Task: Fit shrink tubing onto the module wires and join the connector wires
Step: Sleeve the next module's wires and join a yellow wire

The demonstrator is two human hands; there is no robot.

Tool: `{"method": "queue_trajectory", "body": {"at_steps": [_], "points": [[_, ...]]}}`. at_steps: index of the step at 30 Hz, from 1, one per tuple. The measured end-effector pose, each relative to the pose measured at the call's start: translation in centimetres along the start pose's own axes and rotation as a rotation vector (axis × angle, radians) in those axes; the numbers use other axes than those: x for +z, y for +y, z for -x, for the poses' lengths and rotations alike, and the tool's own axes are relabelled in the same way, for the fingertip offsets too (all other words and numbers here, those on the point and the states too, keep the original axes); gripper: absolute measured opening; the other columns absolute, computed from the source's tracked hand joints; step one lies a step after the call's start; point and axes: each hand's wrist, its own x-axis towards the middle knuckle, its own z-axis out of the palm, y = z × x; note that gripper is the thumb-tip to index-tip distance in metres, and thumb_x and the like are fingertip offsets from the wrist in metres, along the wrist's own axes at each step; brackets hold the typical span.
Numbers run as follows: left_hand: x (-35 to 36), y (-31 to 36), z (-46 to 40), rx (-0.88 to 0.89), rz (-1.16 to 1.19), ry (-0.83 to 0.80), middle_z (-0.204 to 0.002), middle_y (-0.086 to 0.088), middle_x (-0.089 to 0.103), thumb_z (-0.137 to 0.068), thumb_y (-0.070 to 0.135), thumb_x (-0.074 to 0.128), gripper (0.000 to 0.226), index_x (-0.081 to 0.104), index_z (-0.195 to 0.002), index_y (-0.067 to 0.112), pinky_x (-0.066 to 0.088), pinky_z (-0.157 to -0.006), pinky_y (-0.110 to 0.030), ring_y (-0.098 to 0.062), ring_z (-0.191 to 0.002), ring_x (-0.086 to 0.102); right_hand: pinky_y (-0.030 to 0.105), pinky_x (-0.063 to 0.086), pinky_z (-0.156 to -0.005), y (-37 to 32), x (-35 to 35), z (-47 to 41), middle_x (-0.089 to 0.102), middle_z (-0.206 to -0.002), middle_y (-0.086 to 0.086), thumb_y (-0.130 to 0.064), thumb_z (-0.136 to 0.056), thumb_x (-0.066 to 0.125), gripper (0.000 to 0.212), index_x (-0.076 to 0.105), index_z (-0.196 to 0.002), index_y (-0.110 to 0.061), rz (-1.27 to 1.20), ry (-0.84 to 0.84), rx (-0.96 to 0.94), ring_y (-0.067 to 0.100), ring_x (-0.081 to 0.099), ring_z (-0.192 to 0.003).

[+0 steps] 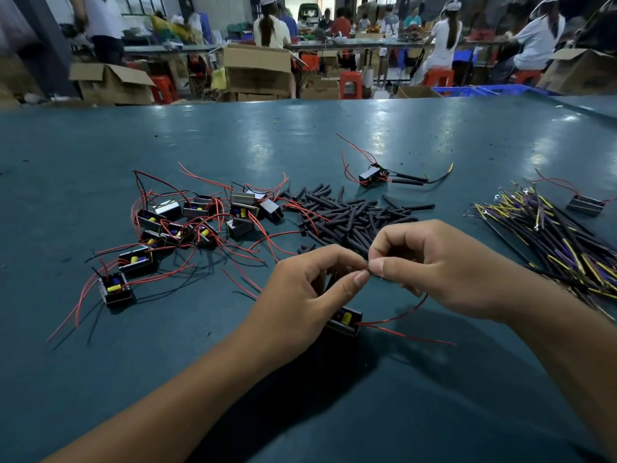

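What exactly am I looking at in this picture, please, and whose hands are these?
This is one wide-angle picture from a camera worn on a person's head, looking forward and down at their own bare hands over a green worktable. There is no machine.

The left hand and right hand meet fingertip to fingertip, pinching a thin red wire that runs from a small black module lying under the left hand.

Further back lie a cluster of similar modules with red wires, a pile of black shrink tubing pieces, a bundle of yellow, purple and black connector wires on the right, and one module with tubing already fitted. Other workers sit at benches behind.
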Motion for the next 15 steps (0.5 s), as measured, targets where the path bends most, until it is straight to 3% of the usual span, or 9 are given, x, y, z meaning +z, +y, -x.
{"method": "queue_trajectory", "body": {"at_steps": [4,9,12,15], "points": [[-0.06,0.08,0.07,-0.007,0.036,0.019,-0.072,-0.013,0.06,-0.094,0.033,0.066,0.01,0.071,-0.094,0.024,0.044,-0.057,-0.051,-0.041,-0.064,0.049,0.029,0.04,-0.054,-0.06,-0.32,0.03,0.055,-0.064,-0.006,-0.035,-0.089,0.061,0.012,0.065,-0.081,-0.027,0.022,0.012,-0.027,0.01,0.044,-0.058],[-0.09,0.28,0.1,-0.052,0.07,0.021,-0.074,-0.002,0.067,-0.092,0.032,0.066,0.012,0.072,-0.094,0.022,0.05,-0.061,-0.052,-0.043,-0.07,0.055,0.039,0.045,-0.057,0.25,-0.73,0.13,0.057,-0.067,-0.005,-0.029,-0.095,0.064,0.015,0.065,-0.081,-0.027,0.064,0.006,-0.028,0.012,0.048,-0.06],[-0.01,0.22,0.04,-0.065,0.072,0.039,-0.073,0.004,0.068,-0.093,0.03,0.066,0.011,0.072,-0.093,0.021,0.046,-0.057,-0.039,-0.038,-0.066,0.055,0.021,0.042,-0.055,0.19,-0.84,0.18,0.059,-0.067,-0.012,-0.019,-0.094,0.066,0.018,0.064,-0.077,-0.026,0.079,0.032,-0.053,0.003,0.049,-0.059],[0.06,0.17,0.05,-0.067,0.052,0.055,-0.073,0.004,0.069,-0.095,0.025,0.067,0.007,0.072,-0.093,0.019,0.05,-0.059,-0.044,-0.04,-0.068,0.057,0.012,0.039,-0.057,-0.15,-0.85,0.37,0.06,-0.066,-0.016,-0.014,-0.09,0.07,0.019,0.064,-0.075,-0.025,0.123,0.059,-0.089,0.0,0.05,-0.058]]}}
